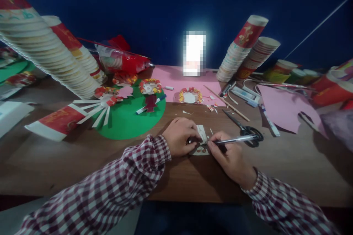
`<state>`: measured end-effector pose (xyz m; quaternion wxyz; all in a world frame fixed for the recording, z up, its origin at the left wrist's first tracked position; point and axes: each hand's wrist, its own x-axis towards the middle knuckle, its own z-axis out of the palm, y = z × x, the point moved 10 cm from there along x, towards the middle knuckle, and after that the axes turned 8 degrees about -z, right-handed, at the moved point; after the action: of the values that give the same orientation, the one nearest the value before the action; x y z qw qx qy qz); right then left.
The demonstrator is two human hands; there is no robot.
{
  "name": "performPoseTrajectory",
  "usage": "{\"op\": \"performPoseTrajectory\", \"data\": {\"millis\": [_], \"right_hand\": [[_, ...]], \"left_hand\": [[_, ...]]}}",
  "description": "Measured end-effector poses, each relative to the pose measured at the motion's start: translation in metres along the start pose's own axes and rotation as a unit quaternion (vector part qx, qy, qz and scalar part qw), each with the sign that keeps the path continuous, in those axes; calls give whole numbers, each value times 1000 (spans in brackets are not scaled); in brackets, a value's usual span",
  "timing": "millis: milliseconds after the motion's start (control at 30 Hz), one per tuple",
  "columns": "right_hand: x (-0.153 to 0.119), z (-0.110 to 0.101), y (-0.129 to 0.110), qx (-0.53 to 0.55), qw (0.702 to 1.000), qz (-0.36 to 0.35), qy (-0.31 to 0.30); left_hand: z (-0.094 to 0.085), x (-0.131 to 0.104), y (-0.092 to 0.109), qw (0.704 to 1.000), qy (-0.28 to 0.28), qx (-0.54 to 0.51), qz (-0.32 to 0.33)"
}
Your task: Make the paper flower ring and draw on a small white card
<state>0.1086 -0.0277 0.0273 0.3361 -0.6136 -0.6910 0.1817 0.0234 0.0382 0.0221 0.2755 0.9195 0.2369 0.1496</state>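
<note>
My left hand (182,137) rests on the table with curled fingers, pinning a small white paper piece (201,131) against the surface. Brown marks show on the paper's lower, rounded part. From the right, my right hand (228,156) grips a pen (237,139), its dark end pointing at the paper and its clear barrel slanting away to the right. The exact contact between pen tip and paper is hidden by my fingers. Black-handled scissors (249,136) lie just beyond the pen, partly behind it.
Tall stacks of paper cups (55,47) lean at left, with more cup stacks (239,47) at back right. A green paper disc (124,125) carries decorated rings and a marker. Pink paper (165,77) lies behind, holding another ring (189,96). A cut cup (62,121) lies left.
</note>
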Motion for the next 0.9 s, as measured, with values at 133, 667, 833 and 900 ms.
{"op": "performPoseTrajectory", "data": {"millis": [133,667,833,900], "right_hand": [[2,1,-1,3,1000,3,-1],[0,4,4,7,1000,23,-8],[0,6,7,3,999,32,-19],[0,6,6,7,999,29,-17]], "left_hand": [[1,0,0,1000,-1,-1,-1],[2,0,-1,1000,8,-1,0],[2,0,-1,1000,8,6,-1],[1,0,-1,1000,11,4,-1]]}}
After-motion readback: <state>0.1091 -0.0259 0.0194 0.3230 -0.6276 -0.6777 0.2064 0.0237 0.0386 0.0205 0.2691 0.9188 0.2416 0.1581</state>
